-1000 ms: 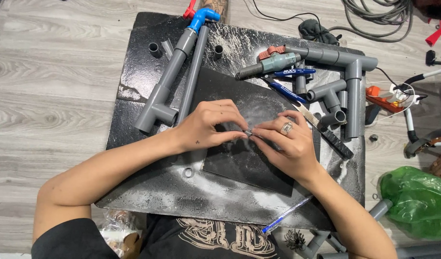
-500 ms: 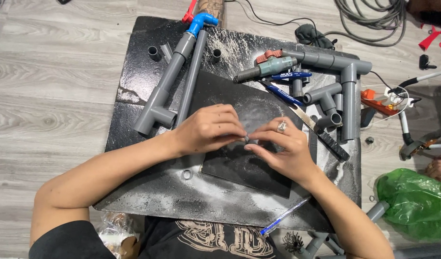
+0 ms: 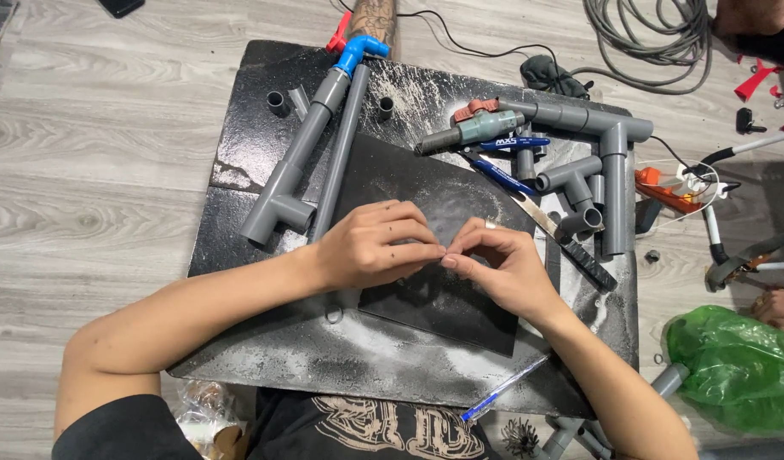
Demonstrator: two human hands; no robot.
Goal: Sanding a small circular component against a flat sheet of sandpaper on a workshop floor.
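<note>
Both hands' fingertips (image 3: 443,255) meet, perhaps pinching something, over the black sheet (image 3: 426,187).

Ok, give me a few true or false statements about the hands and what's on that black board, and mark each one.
1. The left hand and the right hand meet fingertip to fingertip over the black board. True.
2. A blue elbow fitting caps the long grey pipe. True.
3. The right hand grips the hand saw. False: the saw lies on the board, apart from the hand.
4. The green plastic bag sits on the board. False: it is on the floor, at the right.
5. A blue pen lies by the right forearm. True.
</note>
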